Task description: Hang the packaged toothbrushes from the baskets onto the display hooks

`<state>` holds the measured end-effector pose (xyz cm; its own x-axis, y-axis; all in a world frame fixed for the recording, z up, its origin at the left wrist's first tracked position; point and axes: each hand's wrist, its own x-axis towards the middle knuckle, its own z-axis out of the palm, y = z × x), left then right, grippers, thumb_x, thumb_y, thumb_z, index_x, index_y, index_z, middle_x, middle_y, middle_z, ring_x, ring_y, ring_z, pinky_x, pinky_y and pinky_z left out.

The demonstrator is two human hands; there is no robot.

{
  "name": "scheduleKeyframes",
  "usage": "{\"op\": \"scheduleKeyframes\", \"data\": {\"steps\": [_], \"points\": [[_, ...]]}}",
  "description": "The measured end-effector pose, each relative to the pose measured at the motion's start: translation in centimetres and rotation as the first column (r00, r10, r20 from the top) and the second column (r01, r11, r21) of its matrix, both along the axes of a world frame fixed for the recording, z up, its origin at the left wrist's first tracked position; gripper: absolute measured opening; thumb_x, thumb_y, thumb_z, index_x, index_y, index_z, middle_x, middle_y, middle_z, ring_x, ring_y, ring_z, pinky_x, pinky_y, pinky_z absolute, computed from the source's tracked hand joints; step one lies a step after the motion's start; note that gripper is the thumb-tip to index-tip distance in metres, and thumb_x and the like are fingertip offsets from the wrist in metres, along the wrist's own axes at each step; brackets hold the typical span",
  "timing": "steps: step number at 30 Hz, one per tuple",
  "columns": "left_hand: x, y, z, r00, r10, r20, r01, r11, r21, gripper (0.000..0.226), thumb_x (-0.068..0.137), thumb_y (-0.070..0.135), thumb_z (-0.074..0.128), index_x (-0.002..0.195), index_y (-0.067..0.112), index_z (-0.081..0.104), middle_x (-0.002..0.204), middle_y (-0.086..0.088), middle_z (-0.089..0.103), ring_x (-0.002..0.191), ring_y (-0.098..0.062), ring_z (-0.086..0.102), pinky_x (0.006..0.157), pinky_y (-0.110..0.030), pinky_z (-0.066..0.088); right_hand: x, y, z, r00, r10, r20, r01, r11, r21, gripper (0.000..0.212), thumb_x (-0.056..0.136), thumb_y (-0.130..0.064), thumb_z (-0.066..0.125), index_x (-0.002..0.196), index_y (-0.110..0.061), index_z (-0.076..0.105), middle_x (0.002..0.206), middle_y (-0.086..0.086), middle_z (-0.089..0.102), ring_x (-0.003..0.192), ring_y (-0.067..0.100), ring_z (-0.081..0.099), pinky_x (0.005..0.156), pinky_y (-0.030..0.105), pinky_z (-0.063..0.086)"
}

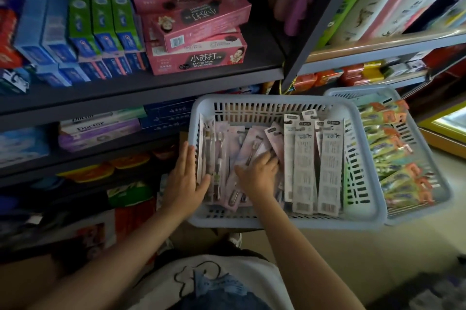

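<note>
In near basket [363, 158]: toothbrush packs [305, 165] lengthwise, hang-tabs toward shelf, w/ right hand [257, 173].

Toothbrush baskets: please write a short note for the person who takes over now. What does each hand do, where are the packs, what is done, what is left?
Left hand: open, flat against the left rim of the near basket, thumb inside.
Right hand: inside that basket, fingers curled on the pink toothbrush packs; none lifted clear.
White toothbrush packs stand at the basket's right side. The far basket holds green-and-orange packs.
Done: nothing visibly hung; no display hooks are in view.
Left: lift packs out and hang them all, both baskets.
</note>
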<state>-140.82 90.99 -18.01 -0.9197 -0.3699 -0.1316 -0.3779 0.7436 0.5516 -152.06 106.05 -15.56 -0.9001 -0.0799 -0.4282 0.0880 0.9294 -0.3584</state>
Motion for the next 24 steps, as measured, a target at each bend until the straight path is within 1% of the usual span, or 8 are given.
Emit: {"op": "scheduleKeyframes", "data": {"steps": [2, 4, 7, 10, 15, 19, 22, 24], "points": [[-0.1, 0.0, -0.1, 1.000, -0.002, 0.005, 0.002, 1.000, 0.002, 0.090, 0.090, 0.068, 0.016, 0.161, 0.019, -0.010, 0.165, 0.006, -0.025, 0.153, -0.016, -0.001, 0.120, -0.035, 0.016, -0.8, -0.1, 0.1, 0.997, -0.077, 0.026, 0.078, 0.997, -0.025, 0.121, 0.086, -0.055, 0.071, 0.156, 0.004, -0.007, 0.163, 0.028, 0.007, 0.150, 0.044, 0.012, 0.123, 0.047, 0.016], [-0.2, -0.1, -0.2, 1.000, 0.001, 0.011, -0.001, 1.000, 0.011, 0.090, 0.089, 0.068, 0.015, 0.161, 0.018, -0.009, 0.166, 0.005, -0.024, 0.155, -0.018, 0.000, 0.122, -0.038, 0.019, -1.2, -0.5, 0.1, 0.998, -0.055, 0.027, 0.055, 0.998, -0.027, 0.121, 0.083, -0.057, 0.071, 0.157, 0.004, -0.003, 0.160, 0.025, 0.017, 0.147, 0.041, 0.021, 0.121, 0.047, 0.020], [-0.1, -0.3, -0.5, 1.000, -0.006, 0.009, 0.005, 1.000, 0.027, 0.091, 0.090, 0.067, 0.018, 0.161, 0.016, -0.007, 0.167, 0.003, -0.021, 0.155, -0.021, 0.003, 0.122, -0.042, 0.024, -1.2, -0.9, -0.1, 0.996, -0.046, 0.072, 0.055, 0.990, -0.133, 0.104, 0.086, -0.049, 0.073, 0.157, -0.002, 0.014, 0.159, 0.019, 0.028, 0.146, 0.035, 0.027, 0.118, 0.048, 0.028], [0.0, -0.3, -0.6, 1.000, -0.016, 0.000, 0.016, 0.999, 0.030, 0.091, 0.091, 0.068, 0.018, 0.161, 0.017, -0.008, 0.167, 0.005, -0.023, 0.155, -0.019, 0.001, 0.122, -0.042, 0.023, -1.3, -0.7, -0.2, 0.995, -0.060, 0.086, 0.077, 0.973, -0.219, 0.097, 0.085, -0.047, 0.076, 0.156, -0.007, 0.024, 0.158, 0.015, 0.031, 0.147, 0.032, 0.027, 0.120, 0.047, 0.028], [0.1, -0.2, -0.4, 1.000, -0.011, 0.008, 0.011, 0.999, 0.040, 0.091, 0.091, 0.069, 0.018, 0.161, 0.017, -0.009, 0.166, 0.007, -0.024, 0.155, -0.019, 0.000, 0.121, -0.041, 0.021, -1.2, -0.2, -0.2, 0.991, -0.037, 0.132, 0.079, 0.942, -0.325, 0.086, 0.089, -0.060, 0.066, 0.157, -0.019, 0.032, 0.154, 0.014, 0.035, 0.143, 0.032, 0.035, 0.115, 0.045, 0.037], [0.0, -0.1, -0.4, 1.000, -0.010, 0.010, 0.009, 0.999, 0.040, 0.086, 0.096, 0.062, 0.026, 0.161, 0.019, -0.011, 0.165, 0.009, -0.027, 0.155, -0.017, -0.003, 0.122, -0.042, 0.020, -0.4, -0.7, -0.2, 0.984, -0.039, 0.175, 0.110, 0.903, -0.415, 0.067, 0.095, -0.053, 0.062, 0.154, -0.034, 0.037, 0.151, 0.010, 0.029, 0.140, 0.030, 0.037, 0.109, 0.036, 0.039], [0.1, -0.1, -0.3, 1.000, -0.004, 0.004, 0.004, 0.999, 0.049, 0.089, 0.093, 0.067, 0.020, 0.161, 0.017, -0.008, 0.166, 0.008, -0.024, 0.155, -0.019, 0.001, 0.120, -0.039, 0.020, -0.7, -1.3, -0.2, 0.977, -0.074, 0.198, 0.154, 0.890, -0.428, 0.071, 0.090, -0.046, 0.073, 0.151, -0.037, 0.037, 0.147, 0.013, 0.033, 0.135, 0.033, 0.043, 0.105, 0.040, 0.045], [0.1, 0.0, -0.2, 1.000, -0.007, 0.004, 0.007, 0.998, 0.060, 0.091, 0.091, 0.068, 0.018, 0.161, 0.016, -0.006, 0.167, 0.006, -0.022, 0.155, -0.020, 0.001, 0.120, -0.037, 0.018, -1.2, -1.6, -0.2, 0.961, -0.140, 0.238, 0.227, 0.891, -0.393, 0.087, 0.085, -0.043, 0.079, 0.154, -0.025, 0.030, 0.152, 0.014, 0.035, 0.136, 0.034, 0.045, 0.104, 0.042, 0.046]]}}
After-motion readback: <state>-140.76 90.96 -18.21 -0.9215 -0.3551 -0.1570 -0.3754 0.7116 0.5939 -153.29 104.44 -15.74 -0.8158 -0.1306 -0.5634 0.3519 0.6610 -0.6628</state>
